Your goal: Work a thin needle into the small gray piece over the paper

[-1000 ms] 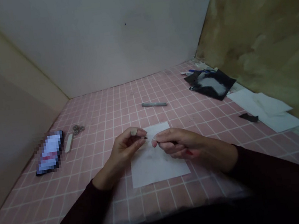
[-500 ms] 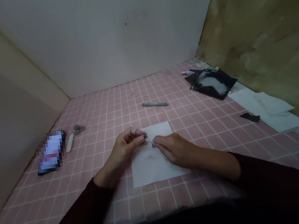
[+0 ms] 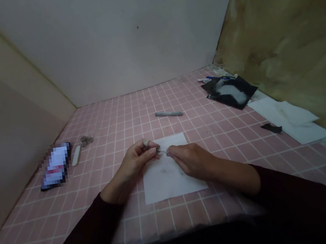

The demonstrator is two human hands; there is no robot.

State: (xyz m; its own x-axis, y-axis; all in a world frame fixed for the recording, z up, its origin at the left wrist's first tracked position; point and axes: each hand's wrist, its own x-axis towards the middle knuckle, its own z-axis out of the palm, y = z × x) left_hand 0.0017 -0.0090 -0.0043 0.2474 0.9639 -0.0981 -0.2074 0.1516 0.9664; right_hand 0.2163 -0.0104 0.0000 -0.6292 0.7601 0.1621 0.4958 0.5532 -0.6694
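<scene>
Over a white sheet of paper (image 3: 170, 181) my two hands work close together. My left hand (image 3: 140, 155) pinches a small dark piece (image 3: 157, 150) between thumb and forefinger; its shape is mostly hidden by the fingertips. One left finger wears a pale band (image 3: 146, 142). My right hand (image 3: 188, 158) is closed around a thin, pale, stick-like piece (image 3: 162, 151), whose tip reaches across the gap to the small piece. The rest of it is inside my right fist. Faint dark smudges mark the paper below.
A grey pen-like stick (image 3: 168, 114) lies beyond the paper. At left are a phone (image 3: 56, 166), a white flat stick (image 3: 76, 155) and several small round pieces (image 3: 86, 140). Dark sheets (image 3: 235, 98), a dark scrap (image 3: 272, 128) and white papers (image 3: 299, 128) lie at right.
The thin piece between my hands has shifted slightly and shows at a different angle. My right hand has moved very little; my left hand stays in place.
</scene>
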